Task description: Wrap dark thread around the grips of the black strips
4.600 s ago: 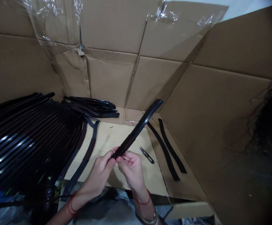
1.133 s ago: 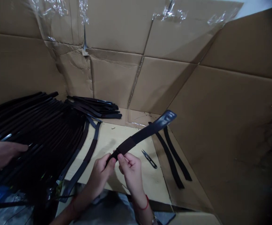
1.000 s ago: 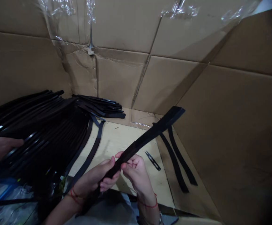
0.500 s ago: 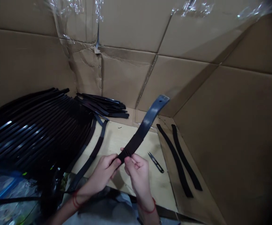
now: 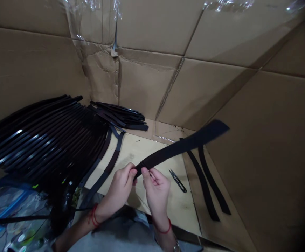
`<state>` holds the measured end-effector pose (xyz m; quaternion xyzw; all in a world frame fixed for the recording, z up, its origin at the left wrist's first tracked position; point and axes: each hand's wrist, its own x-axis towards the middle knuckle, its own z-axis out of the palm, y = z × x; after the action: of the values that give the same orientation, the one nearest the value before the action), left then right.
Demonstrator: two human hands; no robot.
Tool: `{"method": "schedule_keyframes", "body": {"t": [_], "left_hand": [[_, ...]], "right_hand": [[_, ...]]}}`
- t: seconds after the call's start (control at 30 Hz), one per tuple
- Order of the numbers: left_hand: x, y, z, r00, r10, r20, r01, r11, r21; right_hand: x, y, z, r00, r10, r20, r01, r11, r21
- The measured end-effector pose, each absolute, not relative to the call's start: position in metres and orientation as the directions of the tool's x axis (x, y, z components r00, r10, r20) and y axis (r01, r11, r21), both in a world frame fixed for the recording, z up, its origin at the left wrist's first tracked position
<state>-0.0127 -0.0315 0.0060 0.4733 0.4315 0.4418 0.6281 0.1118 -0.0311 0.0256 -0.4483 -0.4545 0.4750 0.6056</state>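
Note:
A black strap (image 5: 173,146) is held up over the pale board (image 5: 131,150), its free end slanting to the upper right. My left hand (image 5: 123,181) pinches it near its lower left end, thumb on top. Close beside it, my right hand (image 5: 155,185) grips the same strap between thumb and fingers, just below a folded or ridged band. What lies under the fingertips is hidden. Small black thread snips (image 5: 178,181) rest on the board to the right of my right hand.
A large fanned stack of black straps (image 5: 52,136) fills the left, with a smaller pile (image 5: 123,117) behind. One strap (image 5: 107,168) lies along the board's left side. Two straps (image 5: 207,185) lie at right on cardboard. Tall cardboard walls (image 5: 147,80) surround the back and right.
The strap's free end has swung down and to the right, and its matt face now shows instead of the shiny one. Both hands keep their hold. The camera view has shifted slightly.

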Motion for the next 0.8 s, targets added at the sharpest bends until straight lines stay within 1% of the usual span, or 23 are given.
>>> {"method": "schedule_keyframes", "body": {"t": [0.03,0.1,0.13,0.17,0.27,0.3,0.4,0.47,0.53,0.57,0.6,0.67,0.7,0.73,0.77,0.8], "left_hand": [[-0.013,-0.03,0.004,0.245,0.961,-0.131,-0.144,0.169,0.975],[-0.015,-0.03,0.002,0.36,0.918,-0.167,-0.133,0.228,0.965],[-0.016,-0.03,0.002,0.418,0.89,-0.179,-0.126,0.252,0.96],[-0.016,-0.03,0.002,0.46,0.869,-0.182,-0.121,0.264,0.957],[-0.019,-0.033,0.004,0.482,0.863,-0.154,-0.125,0.242,0.962],[-0.019,-0.034,0.005,0.494,0.857,-0.147,-0.122,0.236,0.964],[-0.021,-0.035,0.006,0.583,0.8,-0.143,-0.096,0.243,0.965],[-0.021,-0.034,0.005,0.564,0.815,-0.132,-0.092,0.221,0.971],[-0.019,-0.034,0.005,0.438,0.892,-0.106,-0.102,0.167,0.981],[-0.019,-0.035,0.006,0.379,0.92,-0.1,-0.099,0.148,0.984],[-0.018,-0.036,0.006,0.366,0.925,-0.103,-0.096,0.147,0.984],[-0.017,-0.04,0.008,0.464,0.877,-0.123,-0.095,0.187,0.978],[-0.018,-0.041,0.009,0.517,0.847,-0.125,-0.093,0.2,0.975],[-0.018,-0.043,0.01,0.524,0.844,-0.111,-0.091,0.185,0.979],[-0.018,-0.044,0.011,0.479,0.874,-0.083,-0.088,0.142,0.986],[-0.018,-0.044,0.013,0.388,0.921,-0.041,-0.076,0.076,0.994]], "right_hand": [[0.112,-0.03,0.025,0.081,0.991,0.102,-0.19,0.116,-0.975],[0.112,-0.027,0.023,-0.066,0.997,0.046,-0.238,0.029,-0.971],[0.113,-0.026,0.022,-0.104,0.994,0.033,-0.251,0.006,-0.968],[0.113,-0.025,0.021,-0.104,0.994,0.036,-0.255,0.008,-0.967],[0.113,-0.026,0.022,0.016,0.995,0.094,-0.247,0.095,-0.964],[0.114,-0.028,0.023,0.009,0.995,0.102,-0.243,0.101,-0.965],[0.114,-0.035,0.027,-0.092,0.989,0.113,-0.201,0.093,-0.975],[0.114,-0.039,0.03,-0.04,0.991,0.126,-0.154,0.119,-0.981],[0.114,-0.04,0.032,0.071,0.988,0.139,-0.144,0.148,-0.979],[0.115,-0.04,0.032,0.069,0.989,0.129,-0.167,0.139,-0.976],[0.115,-0.038,0.032,0.015,0.994,0.111,-0.205,0.111,-0.972],[0.118,-0.035,0.032,-0.13,0.989,0.074,-0.277,0.036,-0.96],[0.119,-0.034,0.031,-0.154,0.986,0.068,-0.295,0.02,-0.955],[0.119,-0.033,0.031,-0.129,0.989,0.075,-0.298,0.034,-0.954],[0.119,-0.033,0.03,-0.063,0.994,0.094,-0.288,0.072,-0.955],[0.119,-0.033,0.03,0.014,0.993,0.119,-0.266,0.119,-0.957]]}}
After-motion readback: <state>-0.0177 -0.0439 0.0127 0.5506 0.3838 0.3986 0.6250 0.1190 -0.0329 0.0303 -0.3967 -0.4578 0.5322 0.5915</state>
